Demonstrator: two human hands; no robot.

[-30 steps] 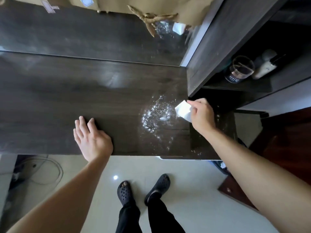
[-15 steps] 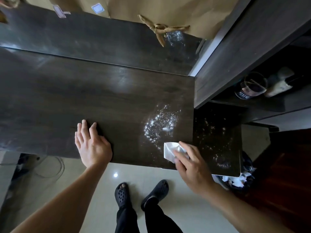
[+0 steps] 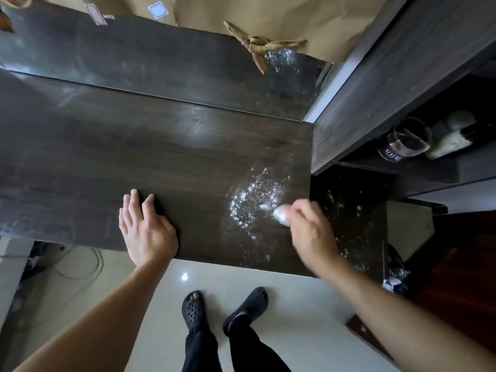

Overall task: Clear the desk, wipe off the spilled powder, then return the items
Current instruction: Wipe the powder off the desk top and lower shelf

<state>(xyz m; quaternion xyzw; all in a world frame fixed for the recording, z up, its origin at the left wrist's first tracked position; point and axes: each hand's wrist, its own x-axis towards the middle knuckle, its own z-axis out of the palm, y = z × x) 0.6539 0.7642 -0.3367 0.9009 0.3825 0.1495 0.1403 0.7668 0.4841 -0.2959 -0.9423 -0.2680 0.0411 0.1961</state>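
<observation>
White powder (image 3: 257,200) is scattered over the right part of the dark wooden desk (image 3: 134,157), with more specks on the lower dark surface (image 3: 349,216) to its right. My right hand (image 3: 311,232) is shut on a white tissue (image 3: 280,214), pressed on the desk at the right edge of the powder patch; the hand is motion-blurred. My left hand (image 3: 146,229) lies flat, fingers apart, on the desk's near edge, left of the powder.
A mirror (image 3: 161,65) stands along the desk's back. A dark shelf unit (image 3: 389,84) at right holds a glass (image 3: 405,140) and a pale bottle (image 3: 453,138). A bin with crumpled paper (image 3: 394,277) sits below right. My feet in black clogs (image 3: 222,310) are on the tiled floor.
My right hand with the tissue swept from the desk's right edge down to the near edge, then back up to the powder's right side. My left hand stayed put.
</observation>
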